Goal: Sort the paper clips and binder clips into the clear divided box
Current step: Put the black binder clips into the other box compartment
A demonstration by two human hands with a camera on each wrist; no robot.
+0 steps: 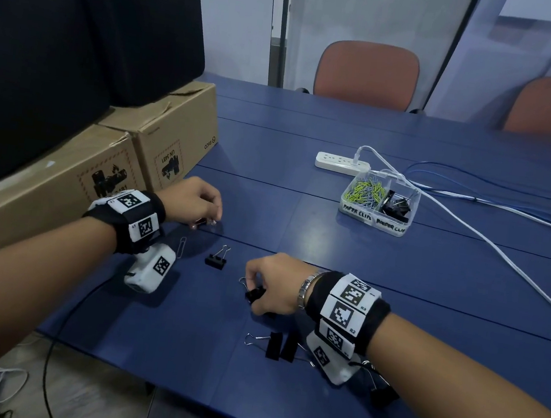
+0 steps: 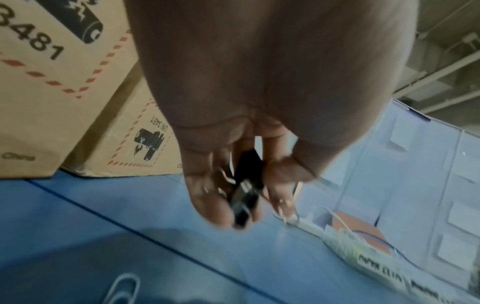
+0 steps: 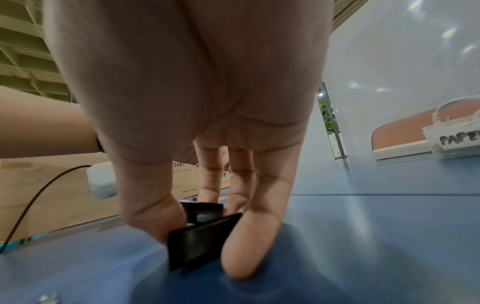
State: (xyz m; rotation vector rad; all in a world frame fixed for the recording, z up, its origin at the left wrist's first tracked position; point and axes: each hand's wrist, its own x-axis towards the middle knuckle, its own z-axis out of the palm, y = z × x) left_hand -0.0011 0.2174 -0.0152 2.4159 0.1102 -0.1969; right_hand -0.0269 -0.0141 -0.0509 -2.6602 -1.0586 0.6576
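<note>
My left hand [image 1: 195,205] pinches a small black binder clip [image 2: 244,203] just above the blue table, near the cardboard boxes. My right hand [image 1: 270,285] grips a larger black binder clip [image 3: 200,234] between thumb and fingers, low on the table. A free binder clip [image 1: 216,260] and a silver paper clip [image 1: 181,246] lie between the hands. Two more binder clips [image 1: 280,346] lie below my right wrist. The clear divided box [image 1: 379,203] stands far right, with coloured paper clips in its left half and black binder clips in its right half.
Cardboard boxes [image 1: 75,172] with black cases on top line the table's left side. A white power strip [image 1: 341,163] and white and blue cables [image 1: 490,240] run behind and right of the clear box. Two orange chairs [image 1: 366,73] stand beyond the far edge.
</note>
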